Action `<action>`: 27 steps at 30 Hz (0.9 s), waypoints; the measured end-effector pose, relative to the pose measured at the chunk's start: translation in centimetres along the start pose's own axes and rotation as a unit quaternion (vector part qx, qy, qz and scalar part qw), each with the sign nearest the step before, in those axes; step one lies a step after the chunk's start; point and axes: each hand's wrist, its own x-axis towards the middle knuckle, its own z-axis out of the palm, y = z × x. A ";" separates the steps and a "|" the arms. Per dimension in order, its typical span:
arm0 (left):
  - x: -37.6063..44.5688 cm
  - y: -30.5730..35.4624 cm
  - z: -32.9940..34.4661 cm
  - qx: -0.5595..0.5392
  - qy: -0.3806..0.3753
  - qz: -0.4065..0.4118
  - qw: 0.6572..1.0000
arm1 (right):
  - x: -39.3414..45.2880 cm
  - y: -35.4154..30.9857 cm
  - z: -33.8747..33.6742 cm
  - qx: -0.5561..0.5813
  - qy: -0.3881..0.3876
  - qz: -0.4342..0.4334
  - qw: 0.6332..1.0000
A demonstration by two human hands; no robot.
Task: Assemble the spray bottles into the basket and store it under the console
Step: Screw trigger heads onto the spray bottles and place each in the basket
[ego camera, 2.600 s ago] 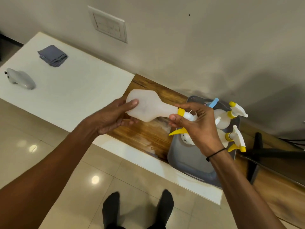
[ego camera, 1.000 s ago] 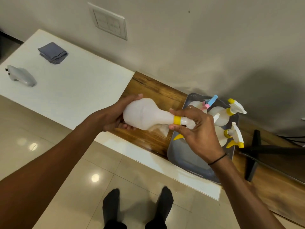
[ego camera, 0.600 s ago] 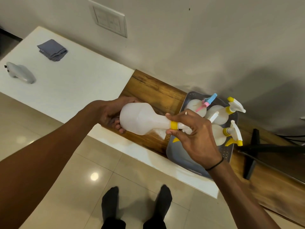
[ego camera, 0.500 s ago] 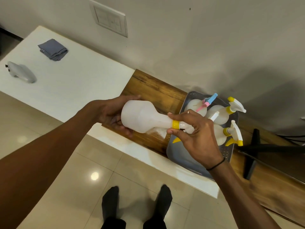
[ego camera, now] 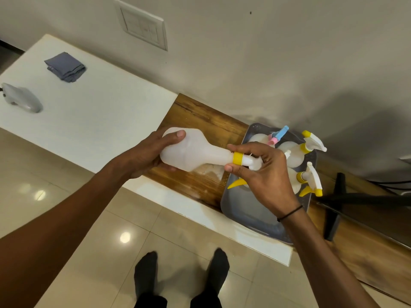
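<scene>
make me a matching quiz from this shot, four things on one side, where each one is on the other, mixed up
Things:
1. white bottle
2. folded grey cloth
3. blue and pink sprayer
4. switch plate

Places:
A. on the wall
B. on the white counter
C. in the grey basket
D. held sideways between the hands, left hand at its base, right hand at the yellow collar

Pairs: 1-D, 2-B, 3-C, 4-A

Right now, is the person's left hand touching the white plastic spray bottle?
Touching. The head view shows the left hand wrapped around the base of the white plastic spray bottle, thumb pressed on top.
</scene>
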 end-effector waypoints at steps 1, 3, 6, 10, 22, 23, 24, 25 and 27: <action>0.0 0.1 0.0 0.001 0.006 0.008 1.000 | 0.1 0.0 0.0 -0.002 -0.005 0.004 1.000; 0.0 0.3 0.3 0.004 0.016 0.015 1.000 | 0.2 -0.1 -0.1 0.000 -0.008 0.012 1.000; -0.1 0.3 0.5 0.020 0.016 0.035 0.999 | 0.3 0.0 -0.3 0.015 -0.019 0.032 0.999; -0.5 0.2 0.2 0.037 0.001 0.080 0.996 | 0.1 0.2 -0.3 0.053 -0.028 0.061 0.996; -0.8 -0.5 0.2 -0.029 -0.105 0.227 0.968 | -0.5 0.3 0.4 0.211 -0.036 0.166 0.963; -0.8 -0.4 0.2 -0.040 -0.113 0.231 0.965 | -0.6 0.4 0.5 0.222 -0.036 0.173 0.959; -0.9 -0.2 0.2 -0.059 -0.128 0.232 0.962 | -0.8 0.4 0.6 0.233 -0.035 0.181 0.955; -1.0 -0.1 0.2 -0.093 -0.148 0.228 0.958 | -0.9 0.4 0.7 0.240 -0.031 0.185 0.952; -1.1 0.5 0.8 -0.216 -0.169 0.196 0.942 | -1.3 0.3 0.9 0.242 -0.019 0.178 0.954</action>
